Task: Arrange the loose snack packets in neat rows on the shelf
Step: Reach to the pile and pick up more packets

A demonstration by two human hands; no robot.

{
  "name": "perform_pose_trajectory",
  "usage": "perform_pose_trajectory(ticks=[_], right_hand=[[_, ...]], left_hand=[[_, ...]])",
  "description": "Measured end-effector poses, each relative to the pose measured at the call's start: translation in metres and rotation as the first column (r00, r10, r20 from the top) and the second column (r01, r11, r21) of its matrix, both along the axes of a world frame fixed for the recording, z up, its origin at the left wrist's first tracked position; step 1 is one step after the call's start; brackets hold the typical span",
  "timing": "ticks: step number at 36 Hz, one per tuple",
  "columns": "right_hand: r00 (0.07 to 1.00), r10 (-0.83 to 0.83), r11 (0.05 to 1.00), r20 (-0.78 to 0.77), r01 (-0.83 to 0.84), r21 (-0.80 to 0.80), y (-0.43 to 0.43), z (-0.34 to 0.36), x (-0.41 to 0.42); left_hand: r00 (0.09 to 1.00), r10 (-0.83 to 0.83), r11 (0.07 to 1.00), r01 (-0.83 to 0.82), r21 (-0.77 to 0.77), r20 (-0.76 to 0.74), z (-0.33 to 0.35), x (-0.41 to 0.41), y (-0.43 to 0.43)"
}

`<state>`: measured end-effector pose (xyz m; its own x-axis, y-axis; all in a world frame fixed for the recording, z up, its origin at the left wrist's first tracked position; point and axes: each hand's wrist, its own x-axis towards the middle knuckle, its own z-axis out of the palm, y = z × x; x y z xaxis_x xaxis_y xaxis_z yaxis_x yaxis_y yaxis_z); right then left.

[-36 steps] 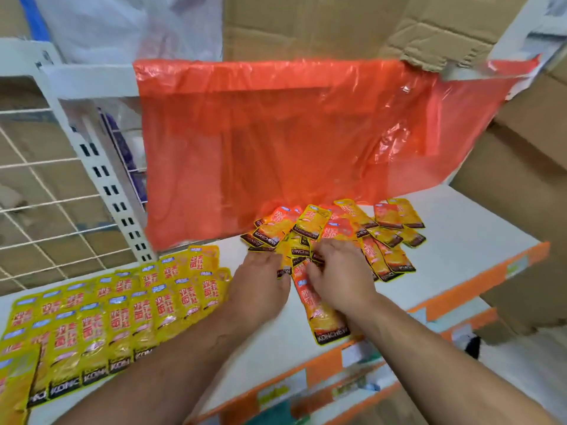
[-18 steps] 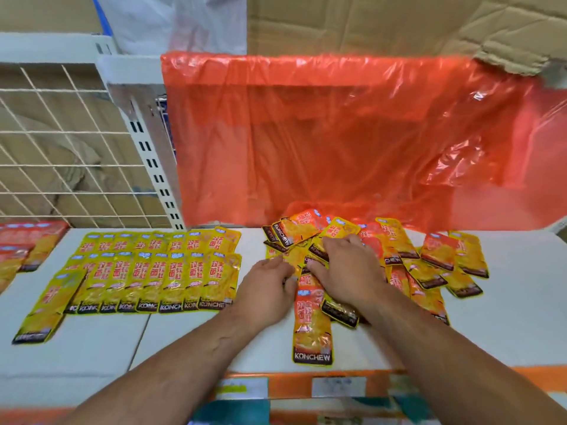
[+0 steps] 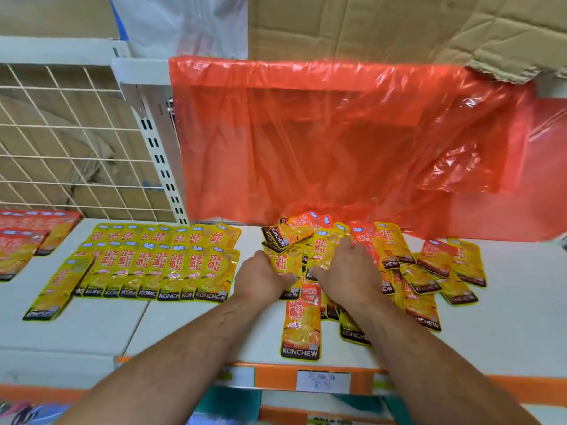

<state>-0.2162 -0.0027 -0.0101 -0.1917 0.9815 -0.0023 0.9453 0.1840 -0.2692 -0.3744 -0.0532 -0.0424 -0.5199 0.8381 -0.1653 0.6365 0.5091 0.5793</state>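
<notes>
A loose heap of yellow and orange snack packets [image 3: 423, 271] lies on the white shelf [image 3: 521, 317], right of centre. Both hands are in its left part. My left hand [image 3: 262, 279] pinches the edge of a yellow packet [image 3: 287, 262] that stands upright between the hands. My right hand [image 3: 345, 271] lies over the heap with its fingers curled around yellow packets [image 3: 326, 250]. One orange packet [image 3: 302, 326] lies lengthwise close to the shelf's front edge. Two neat overlapping rows of yellow packets [image 3: 159, 265] fill the shelf to the left.
A red plastic bag [image 3: 337, 142] hangs over the back of the shelf, just behind the heap. Orange packets [image 3: 27, 234] lie at the far left before a wire grid panel [image 3: 61, 142]. A stray yellow packet [image 3: 58, 286] slants left of the rows. Cardboard [image 3: 399, 26] sits above.
The view has swung left and levelled, bringing the neat rows into full sight. Both hands stayed in the heap; my left hand has closed on a yellow packet beside my right.
</notes>
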Motion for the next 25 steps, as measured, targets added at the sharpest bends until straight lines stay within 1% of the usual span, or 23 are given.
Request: perform_pose_trajectory(ticks=[6, 12, 17, 19, 25], right_hand=[[0.999, -0.011, 0.999, -0.052, 0.01, -0.031, 0.001, -0.003, 0.002], [0.997, -0.02, 0.999, -0.077, 0.016, -0.052, 0.005, -0.007, 0.004], [0.994, -0.044, 0.998, -0.099, 0.04, -0.042, 0.009, -0.01, 0.005], [0.988, -0.054, 0.998, -0.143, 0.049, -0.042, 0.01, -0.01, 0.007], [0.924, -0.053, 0.998, -0.378, 0.042, -0.037, 0.014, -0.004, 0.008]], left_hand=[[0.997, 0.011, 1.0, -0.009, -0.024, 0.08, 0.002, -0.001, 0.001], [0.97, 0.041, 0.999, -0.044, 0.007, 0.238, 0.005, -0.005, -0.001], [0.924, 0.074, 0.993, -0.102, 0.054, 0.375, 0.006, -0.01, -0.003], [0.913, 0.089, 0.99, -0.125, 0.065, 0.397, 0.006, -0.012, -0.004], [0.872, 0.065, 0.99, -0.119, 0.081, 0.486, 0.014, -0.022, -0.009]])
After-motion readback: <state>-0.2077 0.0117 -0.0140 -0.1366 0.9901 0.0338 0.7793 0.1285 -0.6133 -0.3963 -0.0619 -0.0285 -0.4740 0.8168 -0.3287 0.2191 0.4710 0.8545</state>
